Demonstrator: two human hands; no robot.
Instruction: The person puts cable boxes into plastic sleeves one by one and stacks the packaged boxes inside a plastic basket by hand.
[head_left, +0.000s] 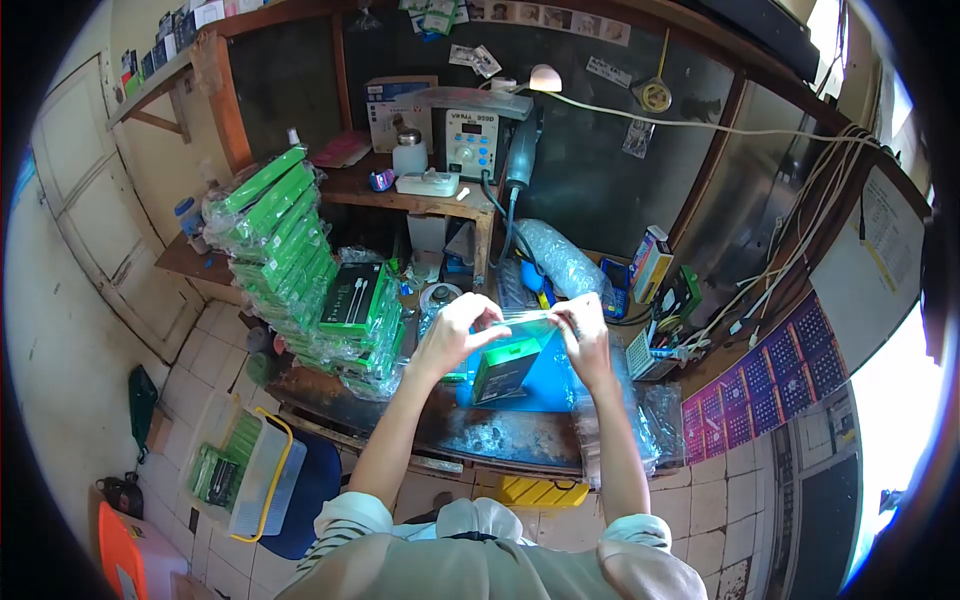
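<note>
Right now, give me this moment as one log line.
left hand: pinching clear plastic | right hand: pinching same plastic | green-and-black box: below both hands | stacked wrapped boxes: left of left hand

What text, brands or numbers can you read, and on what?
No text reads with certainty.
Hot-air rework station: front lettering, too blurred.
Upright black-and-green box: lettering, too blurred.
Flat black-and-green box: print, too small.
Wall calendar: grid entries, too small.
Pale wall sheet: print, too small.
</note>
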